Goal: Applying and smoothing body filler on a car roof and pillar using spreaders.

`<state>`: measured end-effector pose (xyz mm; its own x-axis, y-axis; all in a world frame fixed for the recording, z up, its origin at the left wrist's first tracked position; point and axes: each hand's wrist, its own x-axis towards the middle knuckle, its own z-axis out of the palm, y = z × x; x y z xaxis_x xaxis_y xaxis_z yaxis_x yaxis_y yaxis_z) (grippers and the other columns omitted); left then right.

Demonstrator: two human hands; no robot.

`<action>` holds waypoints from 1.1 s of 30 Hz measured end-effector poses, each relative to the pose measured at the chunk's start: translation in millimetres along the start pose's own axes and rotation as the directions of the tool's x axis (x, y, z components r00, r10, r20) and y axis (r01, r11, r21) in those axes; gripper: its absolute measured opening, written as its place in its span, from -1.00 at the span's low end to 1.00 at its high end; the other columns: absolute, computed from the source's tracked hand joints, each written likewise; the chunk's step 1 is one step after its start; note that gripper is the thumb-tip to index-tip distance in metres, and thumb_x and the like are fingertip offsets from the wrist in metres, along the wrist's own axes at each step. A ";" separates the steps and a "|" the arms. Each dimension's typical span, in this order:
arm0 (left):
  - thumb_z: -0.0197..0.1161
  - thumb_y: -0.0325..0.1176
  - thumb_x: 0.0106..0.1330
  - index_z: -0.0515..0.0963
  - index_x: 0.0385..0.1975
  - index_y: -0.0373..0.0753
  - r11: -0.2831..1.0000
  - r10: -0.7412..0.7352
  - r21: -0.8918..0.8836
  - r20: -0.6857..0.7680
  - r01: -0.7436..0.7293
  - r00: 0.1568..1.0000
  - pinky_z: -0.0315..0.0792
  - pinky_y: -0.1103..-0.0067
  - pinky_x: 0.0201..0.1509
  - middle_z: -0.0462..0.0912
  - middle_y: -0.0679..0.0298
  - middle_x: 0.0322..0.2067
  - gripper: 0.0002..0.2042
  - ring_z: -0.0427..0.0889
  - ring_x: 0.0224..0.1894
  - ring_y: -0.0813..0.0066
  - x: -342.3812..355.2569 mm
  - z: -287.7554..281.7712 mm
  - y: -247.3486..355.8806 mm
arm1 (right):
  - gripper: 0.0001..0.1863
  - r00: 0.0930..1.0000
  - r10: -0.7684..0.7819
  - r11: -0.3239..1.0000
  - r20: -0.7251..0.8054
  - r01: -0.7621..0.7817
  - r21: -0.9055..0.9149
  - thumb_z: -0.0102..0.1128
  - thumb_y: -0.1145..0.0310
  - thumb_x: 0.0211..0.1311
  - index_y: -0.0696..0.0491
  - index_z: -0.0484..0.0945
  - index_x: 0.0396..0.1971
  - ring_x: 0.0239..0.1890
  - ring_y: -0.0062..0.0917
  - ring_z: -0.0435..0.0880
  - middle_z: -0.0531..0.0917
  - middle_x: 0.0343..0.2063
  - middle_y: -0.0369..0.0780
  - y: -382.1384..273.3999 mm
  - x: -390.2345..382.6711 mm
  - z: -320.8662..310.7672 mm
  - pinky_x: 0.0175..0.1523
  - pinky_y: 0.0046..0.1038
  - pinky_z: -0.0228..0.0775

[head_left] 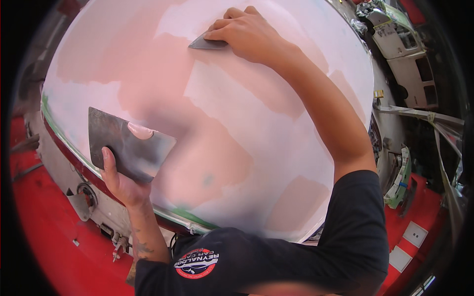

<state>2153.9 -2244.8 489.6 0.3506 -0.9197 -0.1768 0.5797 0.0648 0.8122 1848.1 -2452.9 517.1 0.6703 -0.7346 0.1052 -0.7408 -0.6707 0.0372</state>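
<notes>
A large, curved vehicle panel (276,163), white with patches of pink filler, spreads out in front of me. On its far part, my right hand (242,32) grips a thin grey putty spreader (210,43), whose pointed corner lies against the pink surface. Lower left, my left hand (123,185) holds a flat metal mixing plate (123,148) from below, its thumb across the top face. Near the plate's upper edge sits a dab of pink putty (140,130). The plate hovers above the panel's near left edge, apart from the spreader.
Green and dark red edging (64,140) borders the panel on the left. Beyond it lies a red floor (34,212) with metal fittings (118,241). To the right stand a white van (407,64), a metal frame (419,113) and a green-edged part (399,182).
</notes>
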 end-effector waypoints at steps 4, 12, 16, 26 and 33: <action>0.10 -0.14 0.55 0.43 0.26 -0.37 0.999 -0.014 0.034 0.000 0.014 1.000 0.50 0.31 0.26 0.61 0.14 0.14 -0.54 0.63 0.15 0.25 2.2 0.9 -1.8 | -0.45 0.999 -0.023 0.998 0.024 0.022 0.055 0.14 0.72 0.10 -0.14 0.72 0.04 0.15 -0.46 0.55 0.72 0.08 -0.50 -5.9 -40.3 -6.8 0.14 -0.36 0.29; 0.11 -0.14 0.55 0.43 0.26 -0.37 0.999 -0.018 0.029 -0.012 0.019 1.000 0.51 0.31 0.25 0.61 0.13 0.14 -0.54 0.63 0.15 0.24 -1.5 4.1 -5.8 | -0.42 0.997 -0.009 0.999 0.074 0.005 0.052 0.31 0.67 0.02 -0.22 0.72 0.04 0.12 -0.48 0.55 0.72 0.06 -0.53 -16.0 -128.3 -23.5 0.12 -0.36 0.29; 0.11 -0.14 0.55 0.43 0.26 -0.37 0.998 -0.028 0.059 -0.020 0.029 0.999 0.52 0.29 0.25 0.61 0.13 0.14 -0.54 0.63 0.15 0.23 -3.5 4.1 -9.4 | -0.48 0.996 0.028 0.998 0.089 -0.033 0.057 0.34 0.63 0.02 -0.22 0.73 -0.02 0.08 -0.50 0.55 0.72 0.05 -0.55 -16.9 -173.0 -28.7 0.12 -0.33 0.35; 0.10 -0.09 0.57 0.37 0.30 -0.33 0.967 -0.253 -0.001 0.107 0.254 0.962 0.49 0.25 0.27 0.56 0.14 0.17 -0.51 0.59 0.18 0.23 -19.2 33.6 -33.6 | -0.36 0.960 0.144 0.982 0.240 -0.169 0.088 0.36 0.65 -0.03 -0.29 0.71 0.07 0.10 -0.50 0.55 0.70 0.10 -0.58 -5.8 -266.1 -45.8 0.18 -0.41 0.21; 0.05 -0.05 0.60 0.36 0.33 -0.24 0.839 -0.494 -0.107 0.263 0.534 0.829 0.44 0.24 0.34 0.55 0.20 0.21 -0.53 0.55 0.25 0.26 -45.3 116.2 -81.2 | -0.47 0.821 0.564 0.671 -0.082 -0.399 0.625 0.23 0.72 0.16 0.06 0.61 0.16 0.29 -0.18 0.57 0.64 0.16 -0.02 -67.0 -281.0 -101.0 0.34 -0.13 0.43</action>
<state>2005.5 -2253.4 496.3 -0.1891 -0.8962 -0.4013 0.7521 -0.3949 0.5276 1705.1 -2191.1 585.3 0.1290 -0.9735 0.1888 -0.7372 -0.2215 -0.6384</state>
